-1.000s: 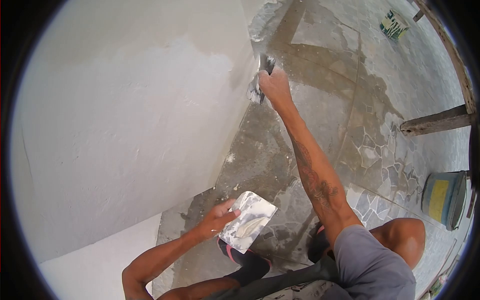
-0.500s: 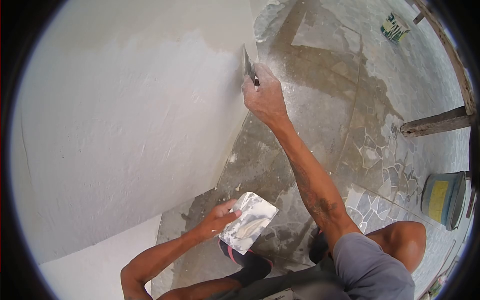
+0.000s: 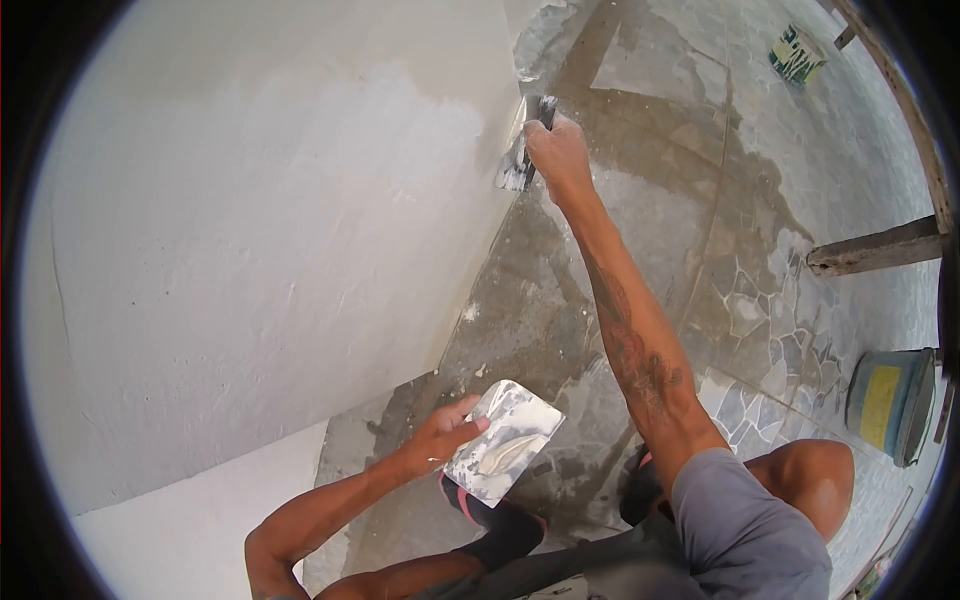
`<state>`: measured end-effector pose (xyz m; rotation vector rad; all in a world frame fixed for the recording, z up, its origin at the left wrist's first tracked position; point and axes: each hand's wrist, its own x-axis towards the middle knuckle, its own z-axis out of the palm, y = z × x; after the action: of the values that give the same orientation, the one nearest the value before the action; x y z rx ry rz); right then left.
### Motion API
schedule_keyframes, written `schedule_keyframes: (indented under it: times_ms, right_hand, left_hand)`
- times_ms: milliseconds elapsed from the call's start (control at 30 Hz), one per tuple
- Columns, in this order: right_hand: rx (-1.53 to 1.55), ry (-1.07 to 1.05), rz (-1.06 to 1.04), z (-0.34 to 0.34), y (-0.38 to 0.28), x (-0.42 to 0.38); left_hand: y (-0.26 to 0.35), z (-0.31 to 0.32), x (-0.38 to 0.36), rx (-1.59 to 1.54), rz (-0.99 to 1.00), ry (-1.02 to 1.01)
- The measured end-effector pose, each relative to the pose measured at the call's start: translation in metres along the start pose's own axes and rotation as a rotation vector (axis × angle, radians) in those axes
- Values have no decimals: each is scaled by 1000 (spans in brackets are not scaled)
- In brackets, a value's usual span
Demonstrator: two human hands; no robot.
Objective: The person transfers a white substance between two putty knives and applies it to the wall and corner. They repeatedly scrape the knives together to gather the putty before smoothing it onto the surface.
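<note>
My right hand [image 3: 560, 152], dusty with white powder, is closed round a putty knife [image 3: 516, 163] at the far edge of the white wall [image 3: 280, 230]. The blade is broad, smeared white, and its face shows beside the wall's edge. Lower down, my left hand [image 3: 447, 436] grips a flat rectangular plate [image 3: 503, 440] by its left side, thumb on top. White putty is spread over the plate, with a thicker lump near its middle. A patch of the wall's upper part looks whiter and smoother than the rest.
A wooden post [image 3: 875, 247] juts in from the right. Below it stands a grey bucket [image 3: 890, 405] with a yellow label, and a paint-smeared can [image 3: 797, 54] sits at the top right. The concrete floor [image 3: 660, 225] has damp patches and white specks.
My right hand has shifted slightly right and turned the putty knife, so its blade now points down instead of up along the wall. My left hand and the plate have barely moved.
</note>
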<state>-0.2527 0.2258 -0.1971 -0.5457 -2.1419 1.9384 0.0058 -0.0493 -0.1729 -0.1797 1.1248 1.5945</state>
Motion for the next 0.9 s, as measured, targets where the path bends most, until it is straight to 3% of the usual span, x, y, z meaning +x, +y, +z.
schedule_keyframes:
  times_ms: [233,467,667,767,900]
  right_hand:
    - [-178,12,-363,-8,-61,-34]
    - [-151,168,-450,-10,-37,-34]
    - [-140,137,-657,2,-29,-16]
    - [-268,277,-826,18,-22,-10]
    - [-256,215,-769,24,-21,-29]
  left_hand:
    - [3,1,1,42,7,-13]
    - [6,5,0,30,52,-15]
    - [0,0,0,55,29,-5]
    - [3,1,0,36,17,-5]
    - [5,3,0,3,-2,-24]
